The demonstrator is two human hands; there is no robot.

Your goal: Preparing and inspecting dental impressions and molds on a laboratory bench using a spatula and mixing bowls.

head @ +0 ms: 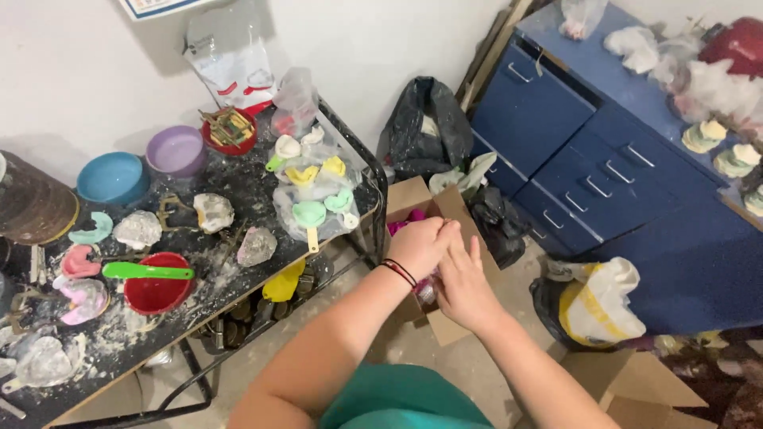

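Both my hands reach down into an open cardboard box point(413, 199) on the floor beside the black work table. My left hand point(423, 242), with a dark red cord bracelet on its wrist, is curled shut over something inside the box. My right hand point(463, 282) lies beside and partly under it, fingers together, touching a small clear plastic bag point(427, 292) that shows between the hands. Pink items point(404, 220) show in the box behind my left hand. What my left hand grips is hidden.
The dusty black table point(230, 187) carries a red bowl point(156, 291) with a green spatula point(147, 271), blue and purple bowls, plaster casts and bagged coloured dental trays point(311, 191). Blue drawers point(572, 151) stand at right, black bags point(425, 127) behind, more cardboard point(628, 389) at lower right.
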